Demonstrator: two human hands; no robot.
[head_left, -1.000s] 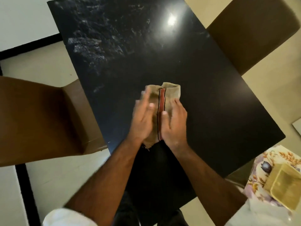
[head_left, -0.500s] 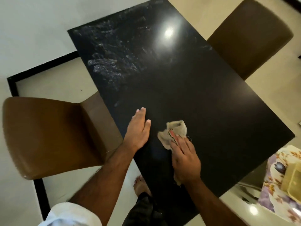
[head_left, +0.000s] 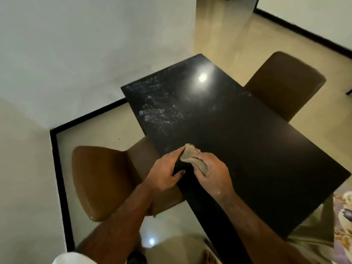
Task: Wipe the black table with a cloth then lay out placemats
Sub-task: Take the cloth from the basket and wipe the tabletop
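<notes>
A glossy black table (head_left: pixel 247 141) fills the middle of the head view, with white smears across its far left part. A bunched beige cloth (head_left: pixel 192 156) sits near the table's left edge. My right hand (head_left: pixel 214 173) is closed around the cloth's near end. My left hand (head_left: pixel 164 171) pinches the cloth's far left corner with its fingertips. Both hands are just above the tabletop. No placemats are in view.
A brown chair (head_left: pixel 102 180) stands at the table's left side, another brown chair (head_left: pixel 283 84) at the far right. A floral patterned fabric (head_left: pixel 342 225) shows at the right edge. White walls with black skirting border the floor on the left and far right.
My left hand left the tabletop and took hold of the cloth's corner. My right hand bunched the cloth and lifted it. The view pulled back and tilted up.
</notes>
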